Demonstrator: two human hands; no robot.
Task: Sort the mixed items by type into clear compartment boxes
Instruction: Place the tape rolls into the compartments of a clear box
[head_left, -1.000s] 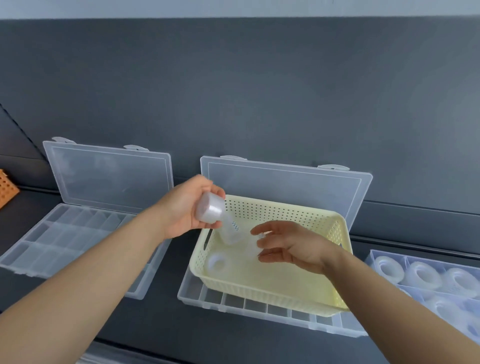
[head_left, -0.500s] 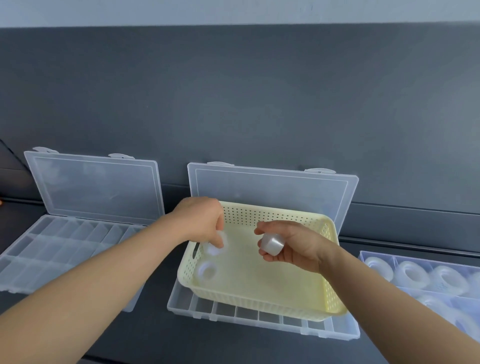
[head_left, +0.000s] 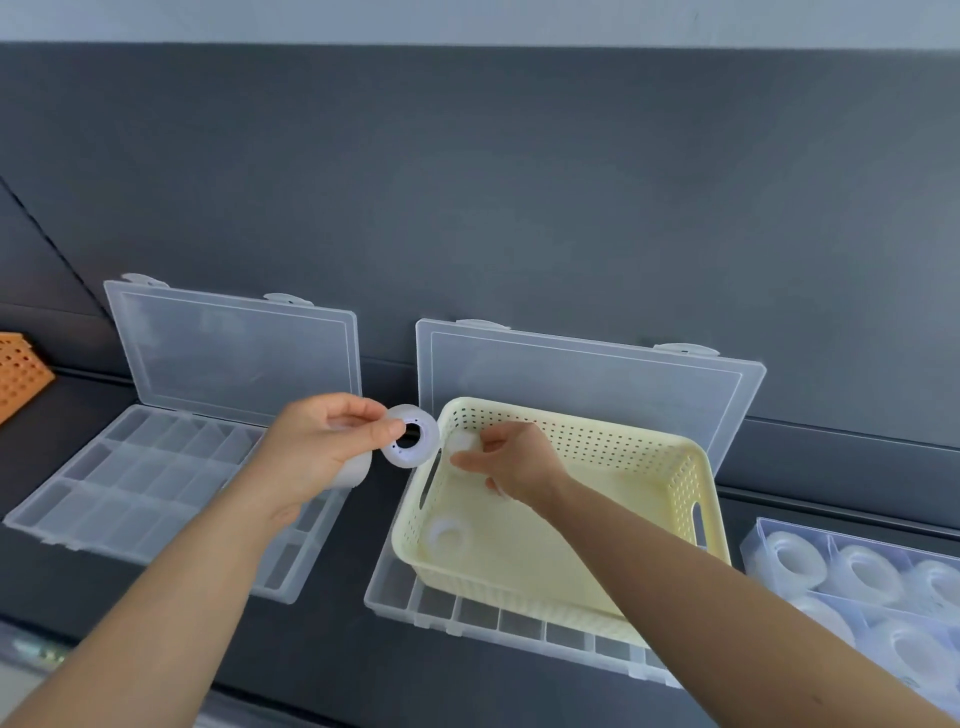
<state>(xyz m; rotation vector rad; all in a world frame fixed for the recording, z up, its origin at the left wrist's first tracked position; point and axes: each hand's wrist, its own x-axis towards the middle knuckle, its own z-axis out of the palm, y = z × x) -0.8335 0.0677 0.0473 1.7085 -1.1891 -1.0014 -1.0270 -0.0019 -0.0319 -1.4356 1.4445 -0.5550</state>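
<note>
**Both hands on tape rolls, basket nearly empty**

My left hand (head_left: 322, 441), left of centre, pinches a white tape roll (head_left: 411, 435) between thumb and fingertips, its hole facing the camera, held in the air just left of the yellow basket (head_left: 639, 457); a second pale roll (head_left: 352, 472) seems tucked under the palm, though blur there leaves me unsure; my right hand (head_left: 511, 462) reaches into the basket's upper left corner, fingers curled around a small white roll (head_left: 464, 444), whether lifted or resting against the wall I cannot tell.

The basket sits on top of the middle compartment box (head_left: 498, 621), whose lid stands open behind it; one more roll (head_left: 448, 538) lies on the basket floor near the lower left corner, and I see nothing else inside, so I judge the source nearly cleared.

At the right edge of the frame, the right-hand box (head_left: 753, 545) already holds several tape rolls in its compartments; the left-hand box (head_left: 130, 483), at left of the frame with its lid up, looks empty, as do the front cells of the middle box.

I reckon the sorting is well along: the rolls in hand and the one in the basket remain to be placed; an orange basket (head_left: 21, 371) shows at the far left edge, its contents out of view.
</note>
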